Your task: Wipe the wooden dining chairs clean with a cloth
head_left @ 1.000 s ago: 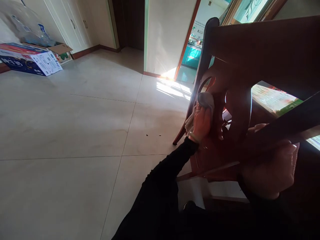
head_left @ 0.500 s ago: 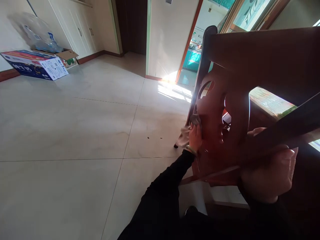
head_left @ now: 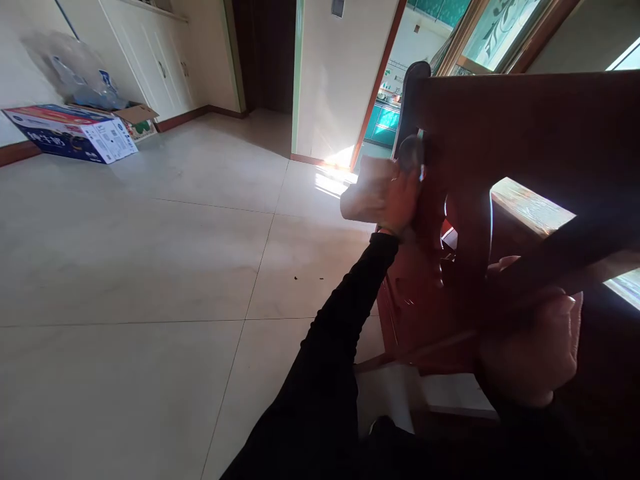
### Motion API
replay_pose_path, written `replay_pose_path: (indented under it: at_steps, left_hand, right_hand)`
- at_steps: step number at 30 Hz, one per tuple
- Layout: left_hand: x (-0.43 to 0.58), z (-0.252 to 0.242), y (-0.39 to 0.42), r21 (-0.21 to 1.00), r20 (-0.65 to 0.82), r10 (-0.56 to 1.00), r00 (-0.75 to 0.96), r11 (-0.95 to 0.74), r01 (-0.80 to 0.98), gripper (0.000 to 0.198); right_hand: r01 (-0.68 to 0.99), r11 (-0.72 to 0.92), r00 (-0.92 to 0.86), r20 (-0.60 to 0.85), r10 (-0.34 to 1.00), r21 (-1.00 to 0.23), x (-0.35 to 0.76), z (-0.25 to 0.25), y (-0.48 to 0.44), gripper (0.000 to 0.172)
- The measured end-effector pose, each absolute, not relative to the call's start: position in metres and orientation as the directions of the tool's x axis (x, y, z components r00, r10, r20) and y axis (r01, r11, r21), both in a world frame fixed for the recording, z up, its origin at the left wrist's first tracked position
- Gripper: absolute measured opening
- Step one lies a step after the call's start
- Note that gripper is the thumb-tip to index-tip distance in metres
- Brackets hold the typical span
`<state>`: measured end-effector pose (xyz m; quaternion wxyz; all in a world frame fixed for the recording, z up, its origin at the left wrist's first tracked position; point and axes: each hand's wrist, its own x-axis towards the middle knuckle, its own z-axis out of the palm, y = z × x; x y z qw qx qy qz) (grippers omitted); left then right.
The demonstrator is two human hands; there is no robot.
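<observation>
The chair point(head_left: 500, 133) filled the right of my view, dark red wood, its broad top rail across the frame and the carved back below it. It seemed tipped toward me, though at that angle I could not be sure. The right hand point(head_left: 530, 340) was wrapped shut around a lower rail of it, close to the camera, most likely to steady the frame while the other hand worked.

The left hand point(head_left: 403, 200), at the end of a black sleeve, was closed on a pale cloth point(head_left: 363, 193) and pressed it against the back's left upright, just under the rounded end of the top rail. Loose cloth trailed out to the left, blurred, so that grip was plainly bunched tight and not flat.

Behind the chair a bench point(head_left: 530, 210) with a patterned top showed through the gap in the back. The tiled floor point(head_left: 150, 267) ran away to the left, with a few dark crumbs on it near the chair. A printed box point(head_left: 70, 133) lay by the far wall, well apart, and nothing stood in the way of either hand.
</observation>
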<state>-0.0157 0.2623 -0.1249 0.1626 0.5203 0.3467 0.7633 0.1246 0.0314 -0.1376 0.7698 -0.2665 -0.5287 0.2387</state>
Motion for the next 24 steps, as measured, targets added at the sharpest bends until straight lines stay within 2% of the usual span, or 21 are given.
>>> replay_pose_path:
  at_steps: [3, 7, 10, 13, 14, 18, 21, 24]
  left_hand:
    - [-0.012, -0.176, 0.285, 0.801, 0.56, 0.705, -0.435, -0.595, 0.066, 0.039]
    - [0.007, -0.247, 0.262, 0.888, 0.421, 0.796, -0.434, -0.459, 0.021, 0.045]
    - [0.013, -0.271, 0.24, 0.93, 0.33, 0.842, -0.427, -0.368, -0.006, 0.048]
    - [0.0, -0.24, 0.243, 0.906, 0.372, 0.783, -0.499, -0.424, 0.011, 0.048]
    - [-0.007, -0.218, 0.251, 0.877, 0.418, 0.727, -0.544, -0.48, 0.033, 0.046]
    - [-0.033, -0.127, 0.295, 0.687, 0.666, 0.542, -0.512, -0.714, 0.137, 0.045]
    - [-0.037, -0.116, 0.317, 0.78, 0.588, 0.664, -0.462, -0.616, 0.109, 0.049]
    - [-0.031, -0.156, 0.319, 0.867, 0.472, 0.763, -0.441, -0.493, 0.074, 0.047]
  right_hand:
    - [-0.086, 0.763, 0.306, 0.712, 0.632, -0.641, 0.128, -0.141, 0.036, 0.025]
    - [-0.077, 0.771, 0.308, 0.72, 0.622, -0.633, 0.132, -0.144, 0.039, 0.025]
    - [-0.109, 0.748, 0.299, 0.696, 0.653, -0.654, 0.131, -0.143, 0.036, 0.023]
    - [-0.11, 0.729, 0.301, 0.677, 0.672, -0.675, 0.129, -0.141, 0.032, 0.026]
    - [-0.1, 0.729, 0.301, 0.677, 0.671, -0.677, 0.128, -0.14, 0.031, 0.027]
    - [-0.085, 0.73, 0.308, 0.678, 0.667, -0.679, 0.127, -0.139, 0.03, 0.026]
    - [-0.104, 0.713, 0.326, 0.654, 0.683, -0.693, 0.128, -0.14, 0.03, 0.027]
    - [-0.117, 0.712, 0.301, 0.659, 0.689, -0.692, 0.128, -0.141, 0.03, 0.028]
